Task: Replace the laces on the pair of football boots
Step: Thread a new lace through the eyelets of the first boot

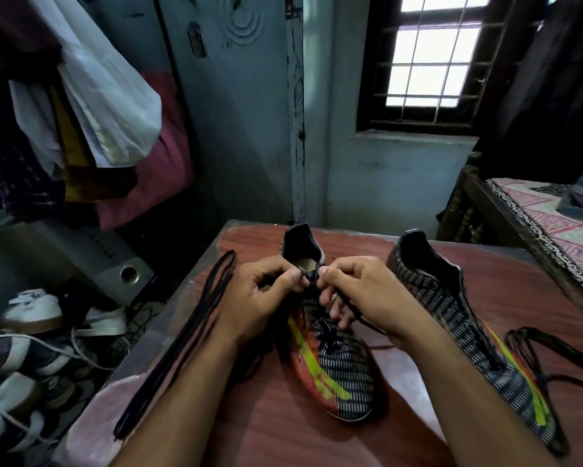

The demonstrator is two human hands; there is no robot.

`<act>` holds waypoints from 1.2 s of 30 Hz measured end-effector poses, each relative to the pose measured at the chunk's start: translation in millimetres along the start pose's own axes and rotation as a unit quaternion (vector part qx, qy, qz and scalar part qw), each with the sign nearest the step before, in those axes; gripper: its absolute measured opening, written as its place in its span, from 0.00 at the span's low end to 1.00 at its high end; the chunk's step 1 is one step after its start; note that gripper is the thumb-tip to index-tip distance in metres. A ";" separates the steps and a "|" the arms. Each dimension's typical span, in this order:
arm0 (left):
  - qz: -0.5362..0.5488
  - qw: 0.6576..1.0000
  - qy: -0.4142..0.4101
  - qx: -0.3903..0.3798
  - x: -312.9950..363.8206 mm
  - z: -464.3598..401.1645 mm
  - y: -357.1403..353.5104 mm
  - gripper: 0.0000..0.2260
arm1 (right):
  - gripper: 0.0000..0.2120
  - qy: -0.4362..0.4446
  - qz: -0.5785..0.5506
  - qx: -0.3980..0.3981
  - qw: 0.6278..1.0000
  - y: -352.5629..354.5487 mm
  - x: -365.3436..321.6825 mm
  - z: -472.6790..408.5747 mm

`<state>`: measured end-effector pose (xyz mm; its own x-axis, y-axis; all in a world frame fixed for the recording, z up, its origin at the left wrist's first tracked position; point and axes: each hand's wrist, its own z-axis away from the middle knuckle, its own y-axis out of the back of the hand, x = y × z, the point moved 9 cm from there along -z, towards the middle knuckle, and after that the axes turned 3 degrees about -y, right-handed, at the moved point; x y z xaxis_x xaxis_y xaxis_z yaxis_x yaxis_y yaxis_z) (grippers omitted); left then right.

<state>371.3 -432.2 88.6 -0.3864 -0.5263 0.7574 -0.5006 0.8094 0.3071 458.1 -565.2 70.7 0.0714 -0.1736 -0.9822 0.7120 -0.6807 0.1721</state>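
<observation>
Two football boots sit on the counter [273, 429], and I take the laced boot [330, 358] in the middle as my landmark. Both of my hands meet over its tongue, just short of the heel opening. My left hand [263, 294] pinches the black lace between thumb and curled fingers, and my right hand [360, 291] pinches it from the other side, lower fingers hooked round a strand that trails off toward the second boot [478, 318]. I judge this to be work at the top eyelets or the knot, though the exact eyelet is hidden under my fingers.

Left of the laced boot lies a bundle of loose black laces [178, 342], folded long. Beyond the second boot, another tangle of lace [559, 348] rests on the counter.

As I read it, the lace is thin, limp and light, so it gives no push; I should grip close to the tip and pull, never shove. The boot looks light with a soft woven upper, so it may slide; steadying it at the collar seems wise.
</observation>
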 end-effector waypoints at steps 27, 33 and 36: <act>-0.156 0.987 -0.021 0.030 -30.2 -5.5 -4.0 0.15 | 0.12 0.092 0.010 0.149 0.985 30.8 -170.9 -6.4; -0.140 0.989 -0.037 0.038 -25.2 -7.2 -1.4 0.12 | 0.14 0.103 -0.099 0.104 0.984 6.4 -179.4 -30.0; -0.138 0.988 -0.052 0.036 -20.3 -7.1 -2.2 0.08 | 0.15 0.113 -0.158 0.095 0.976 1.4 -176.5 -38.1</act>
<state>385.7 -421.4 76.6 -0.3026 -0.7521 0.5854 -0.6511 0.6117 0.4493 473.2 -508.4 241.4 0.0368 0.2132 -0.9763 0.5823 -0.7985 -0.1524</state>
